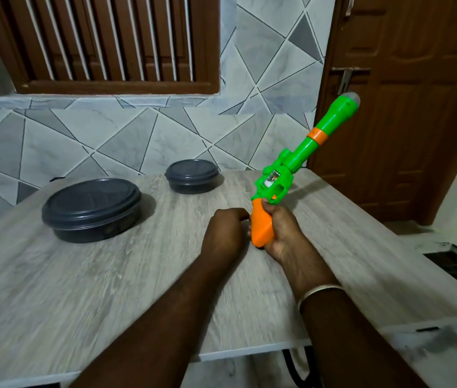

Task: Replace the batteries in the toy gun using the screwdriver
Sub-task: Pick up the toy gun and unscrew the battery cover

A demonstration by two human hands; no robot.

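Fingers of the right hand wrap the green plastic toy gun by its orange grip, barrel slanting far-right; the curled left hand sits just left, contents hidden.

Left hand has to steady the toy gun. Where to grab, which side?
The green barrel below the orange ring, coming from the left: a straight round tube tilted up and rightward, bare, while the right hand grips the orange handle.

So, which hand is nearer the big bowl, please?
Left: the left hand lies right of the big bowl; the right hand, gripping the gun, is farther right.
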